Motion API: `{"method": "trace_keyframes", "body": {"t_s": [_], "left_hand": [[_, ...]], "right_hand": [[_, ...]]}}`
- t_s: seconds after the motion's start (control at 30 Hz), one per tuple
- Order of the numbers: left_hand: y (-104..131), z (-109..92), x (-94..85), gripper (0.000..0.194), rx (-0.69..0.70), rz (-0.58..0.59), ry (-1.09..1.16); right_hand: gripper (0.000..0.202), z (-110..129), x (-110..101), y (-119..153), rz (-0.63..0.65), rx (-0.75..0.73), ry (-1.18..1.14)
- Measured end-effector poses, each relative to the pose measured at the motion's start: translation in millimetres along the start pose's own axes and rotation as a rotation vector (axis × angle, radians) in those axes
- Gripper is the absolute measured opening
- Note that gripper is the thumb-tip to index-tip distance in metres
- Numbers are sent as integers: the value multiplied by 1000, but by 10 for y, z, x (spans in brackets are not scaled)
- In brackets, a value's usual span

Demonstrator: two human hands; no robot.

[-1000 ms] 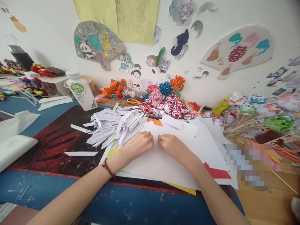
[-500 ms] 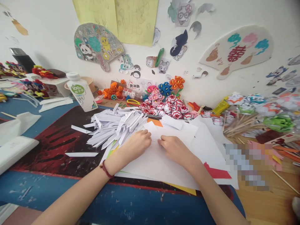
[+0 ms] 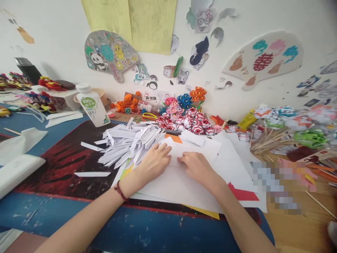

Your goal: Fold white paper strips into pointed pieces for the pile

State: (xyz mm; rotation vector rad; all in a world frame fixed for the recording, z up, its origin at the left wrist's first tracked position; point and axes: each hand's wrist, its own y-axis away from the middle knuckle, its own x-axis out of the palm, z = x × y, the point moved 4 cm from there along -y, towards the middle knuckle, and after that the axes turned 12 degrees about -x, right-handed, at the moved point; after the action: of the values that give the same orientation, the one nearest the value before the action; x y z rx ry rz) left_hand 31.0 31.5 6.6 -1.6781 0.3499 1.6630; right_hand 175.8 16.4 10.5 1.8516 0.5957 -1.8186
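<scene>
A blue table (image 3: pixel 147 232) lay before me, its black-and-red mat (image 3: pixel 63 163) under large white sheets (image 3: pixel 184 189), folded white strips (image 3: pixel 123 142) heaped at their left, my left hand (image 3: pixel 156 161) and right hand (image 3: pixel 197 166) apart, fingers bent, pinching or not I couldn't tell, a small white paper (image 3: pixel 174 160) between them.

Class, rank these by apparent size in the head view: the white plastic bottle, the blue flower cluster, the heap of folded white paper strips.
1. Heap of folded white paper strips
2. White plastic bottle
3. Blue flower cluster
</scene>
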Motion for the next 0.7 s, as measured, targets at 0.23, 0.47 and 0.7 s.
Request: {"method": "trace_keyframes", "body": {"t_s": [0.23,0.47,0.7], "left_hand": [[-1,101,3,16,-65,22,-1],[-21,117,20,17,-101,18,-12],[-74,86,48,13,-201,-37,77]], "right_hand": [[41,-24,-20,22,-17,48,-14],[31,-119,-10,30,-100,58,-119],[9,-156,25,-36,-244,91,-243]]}}
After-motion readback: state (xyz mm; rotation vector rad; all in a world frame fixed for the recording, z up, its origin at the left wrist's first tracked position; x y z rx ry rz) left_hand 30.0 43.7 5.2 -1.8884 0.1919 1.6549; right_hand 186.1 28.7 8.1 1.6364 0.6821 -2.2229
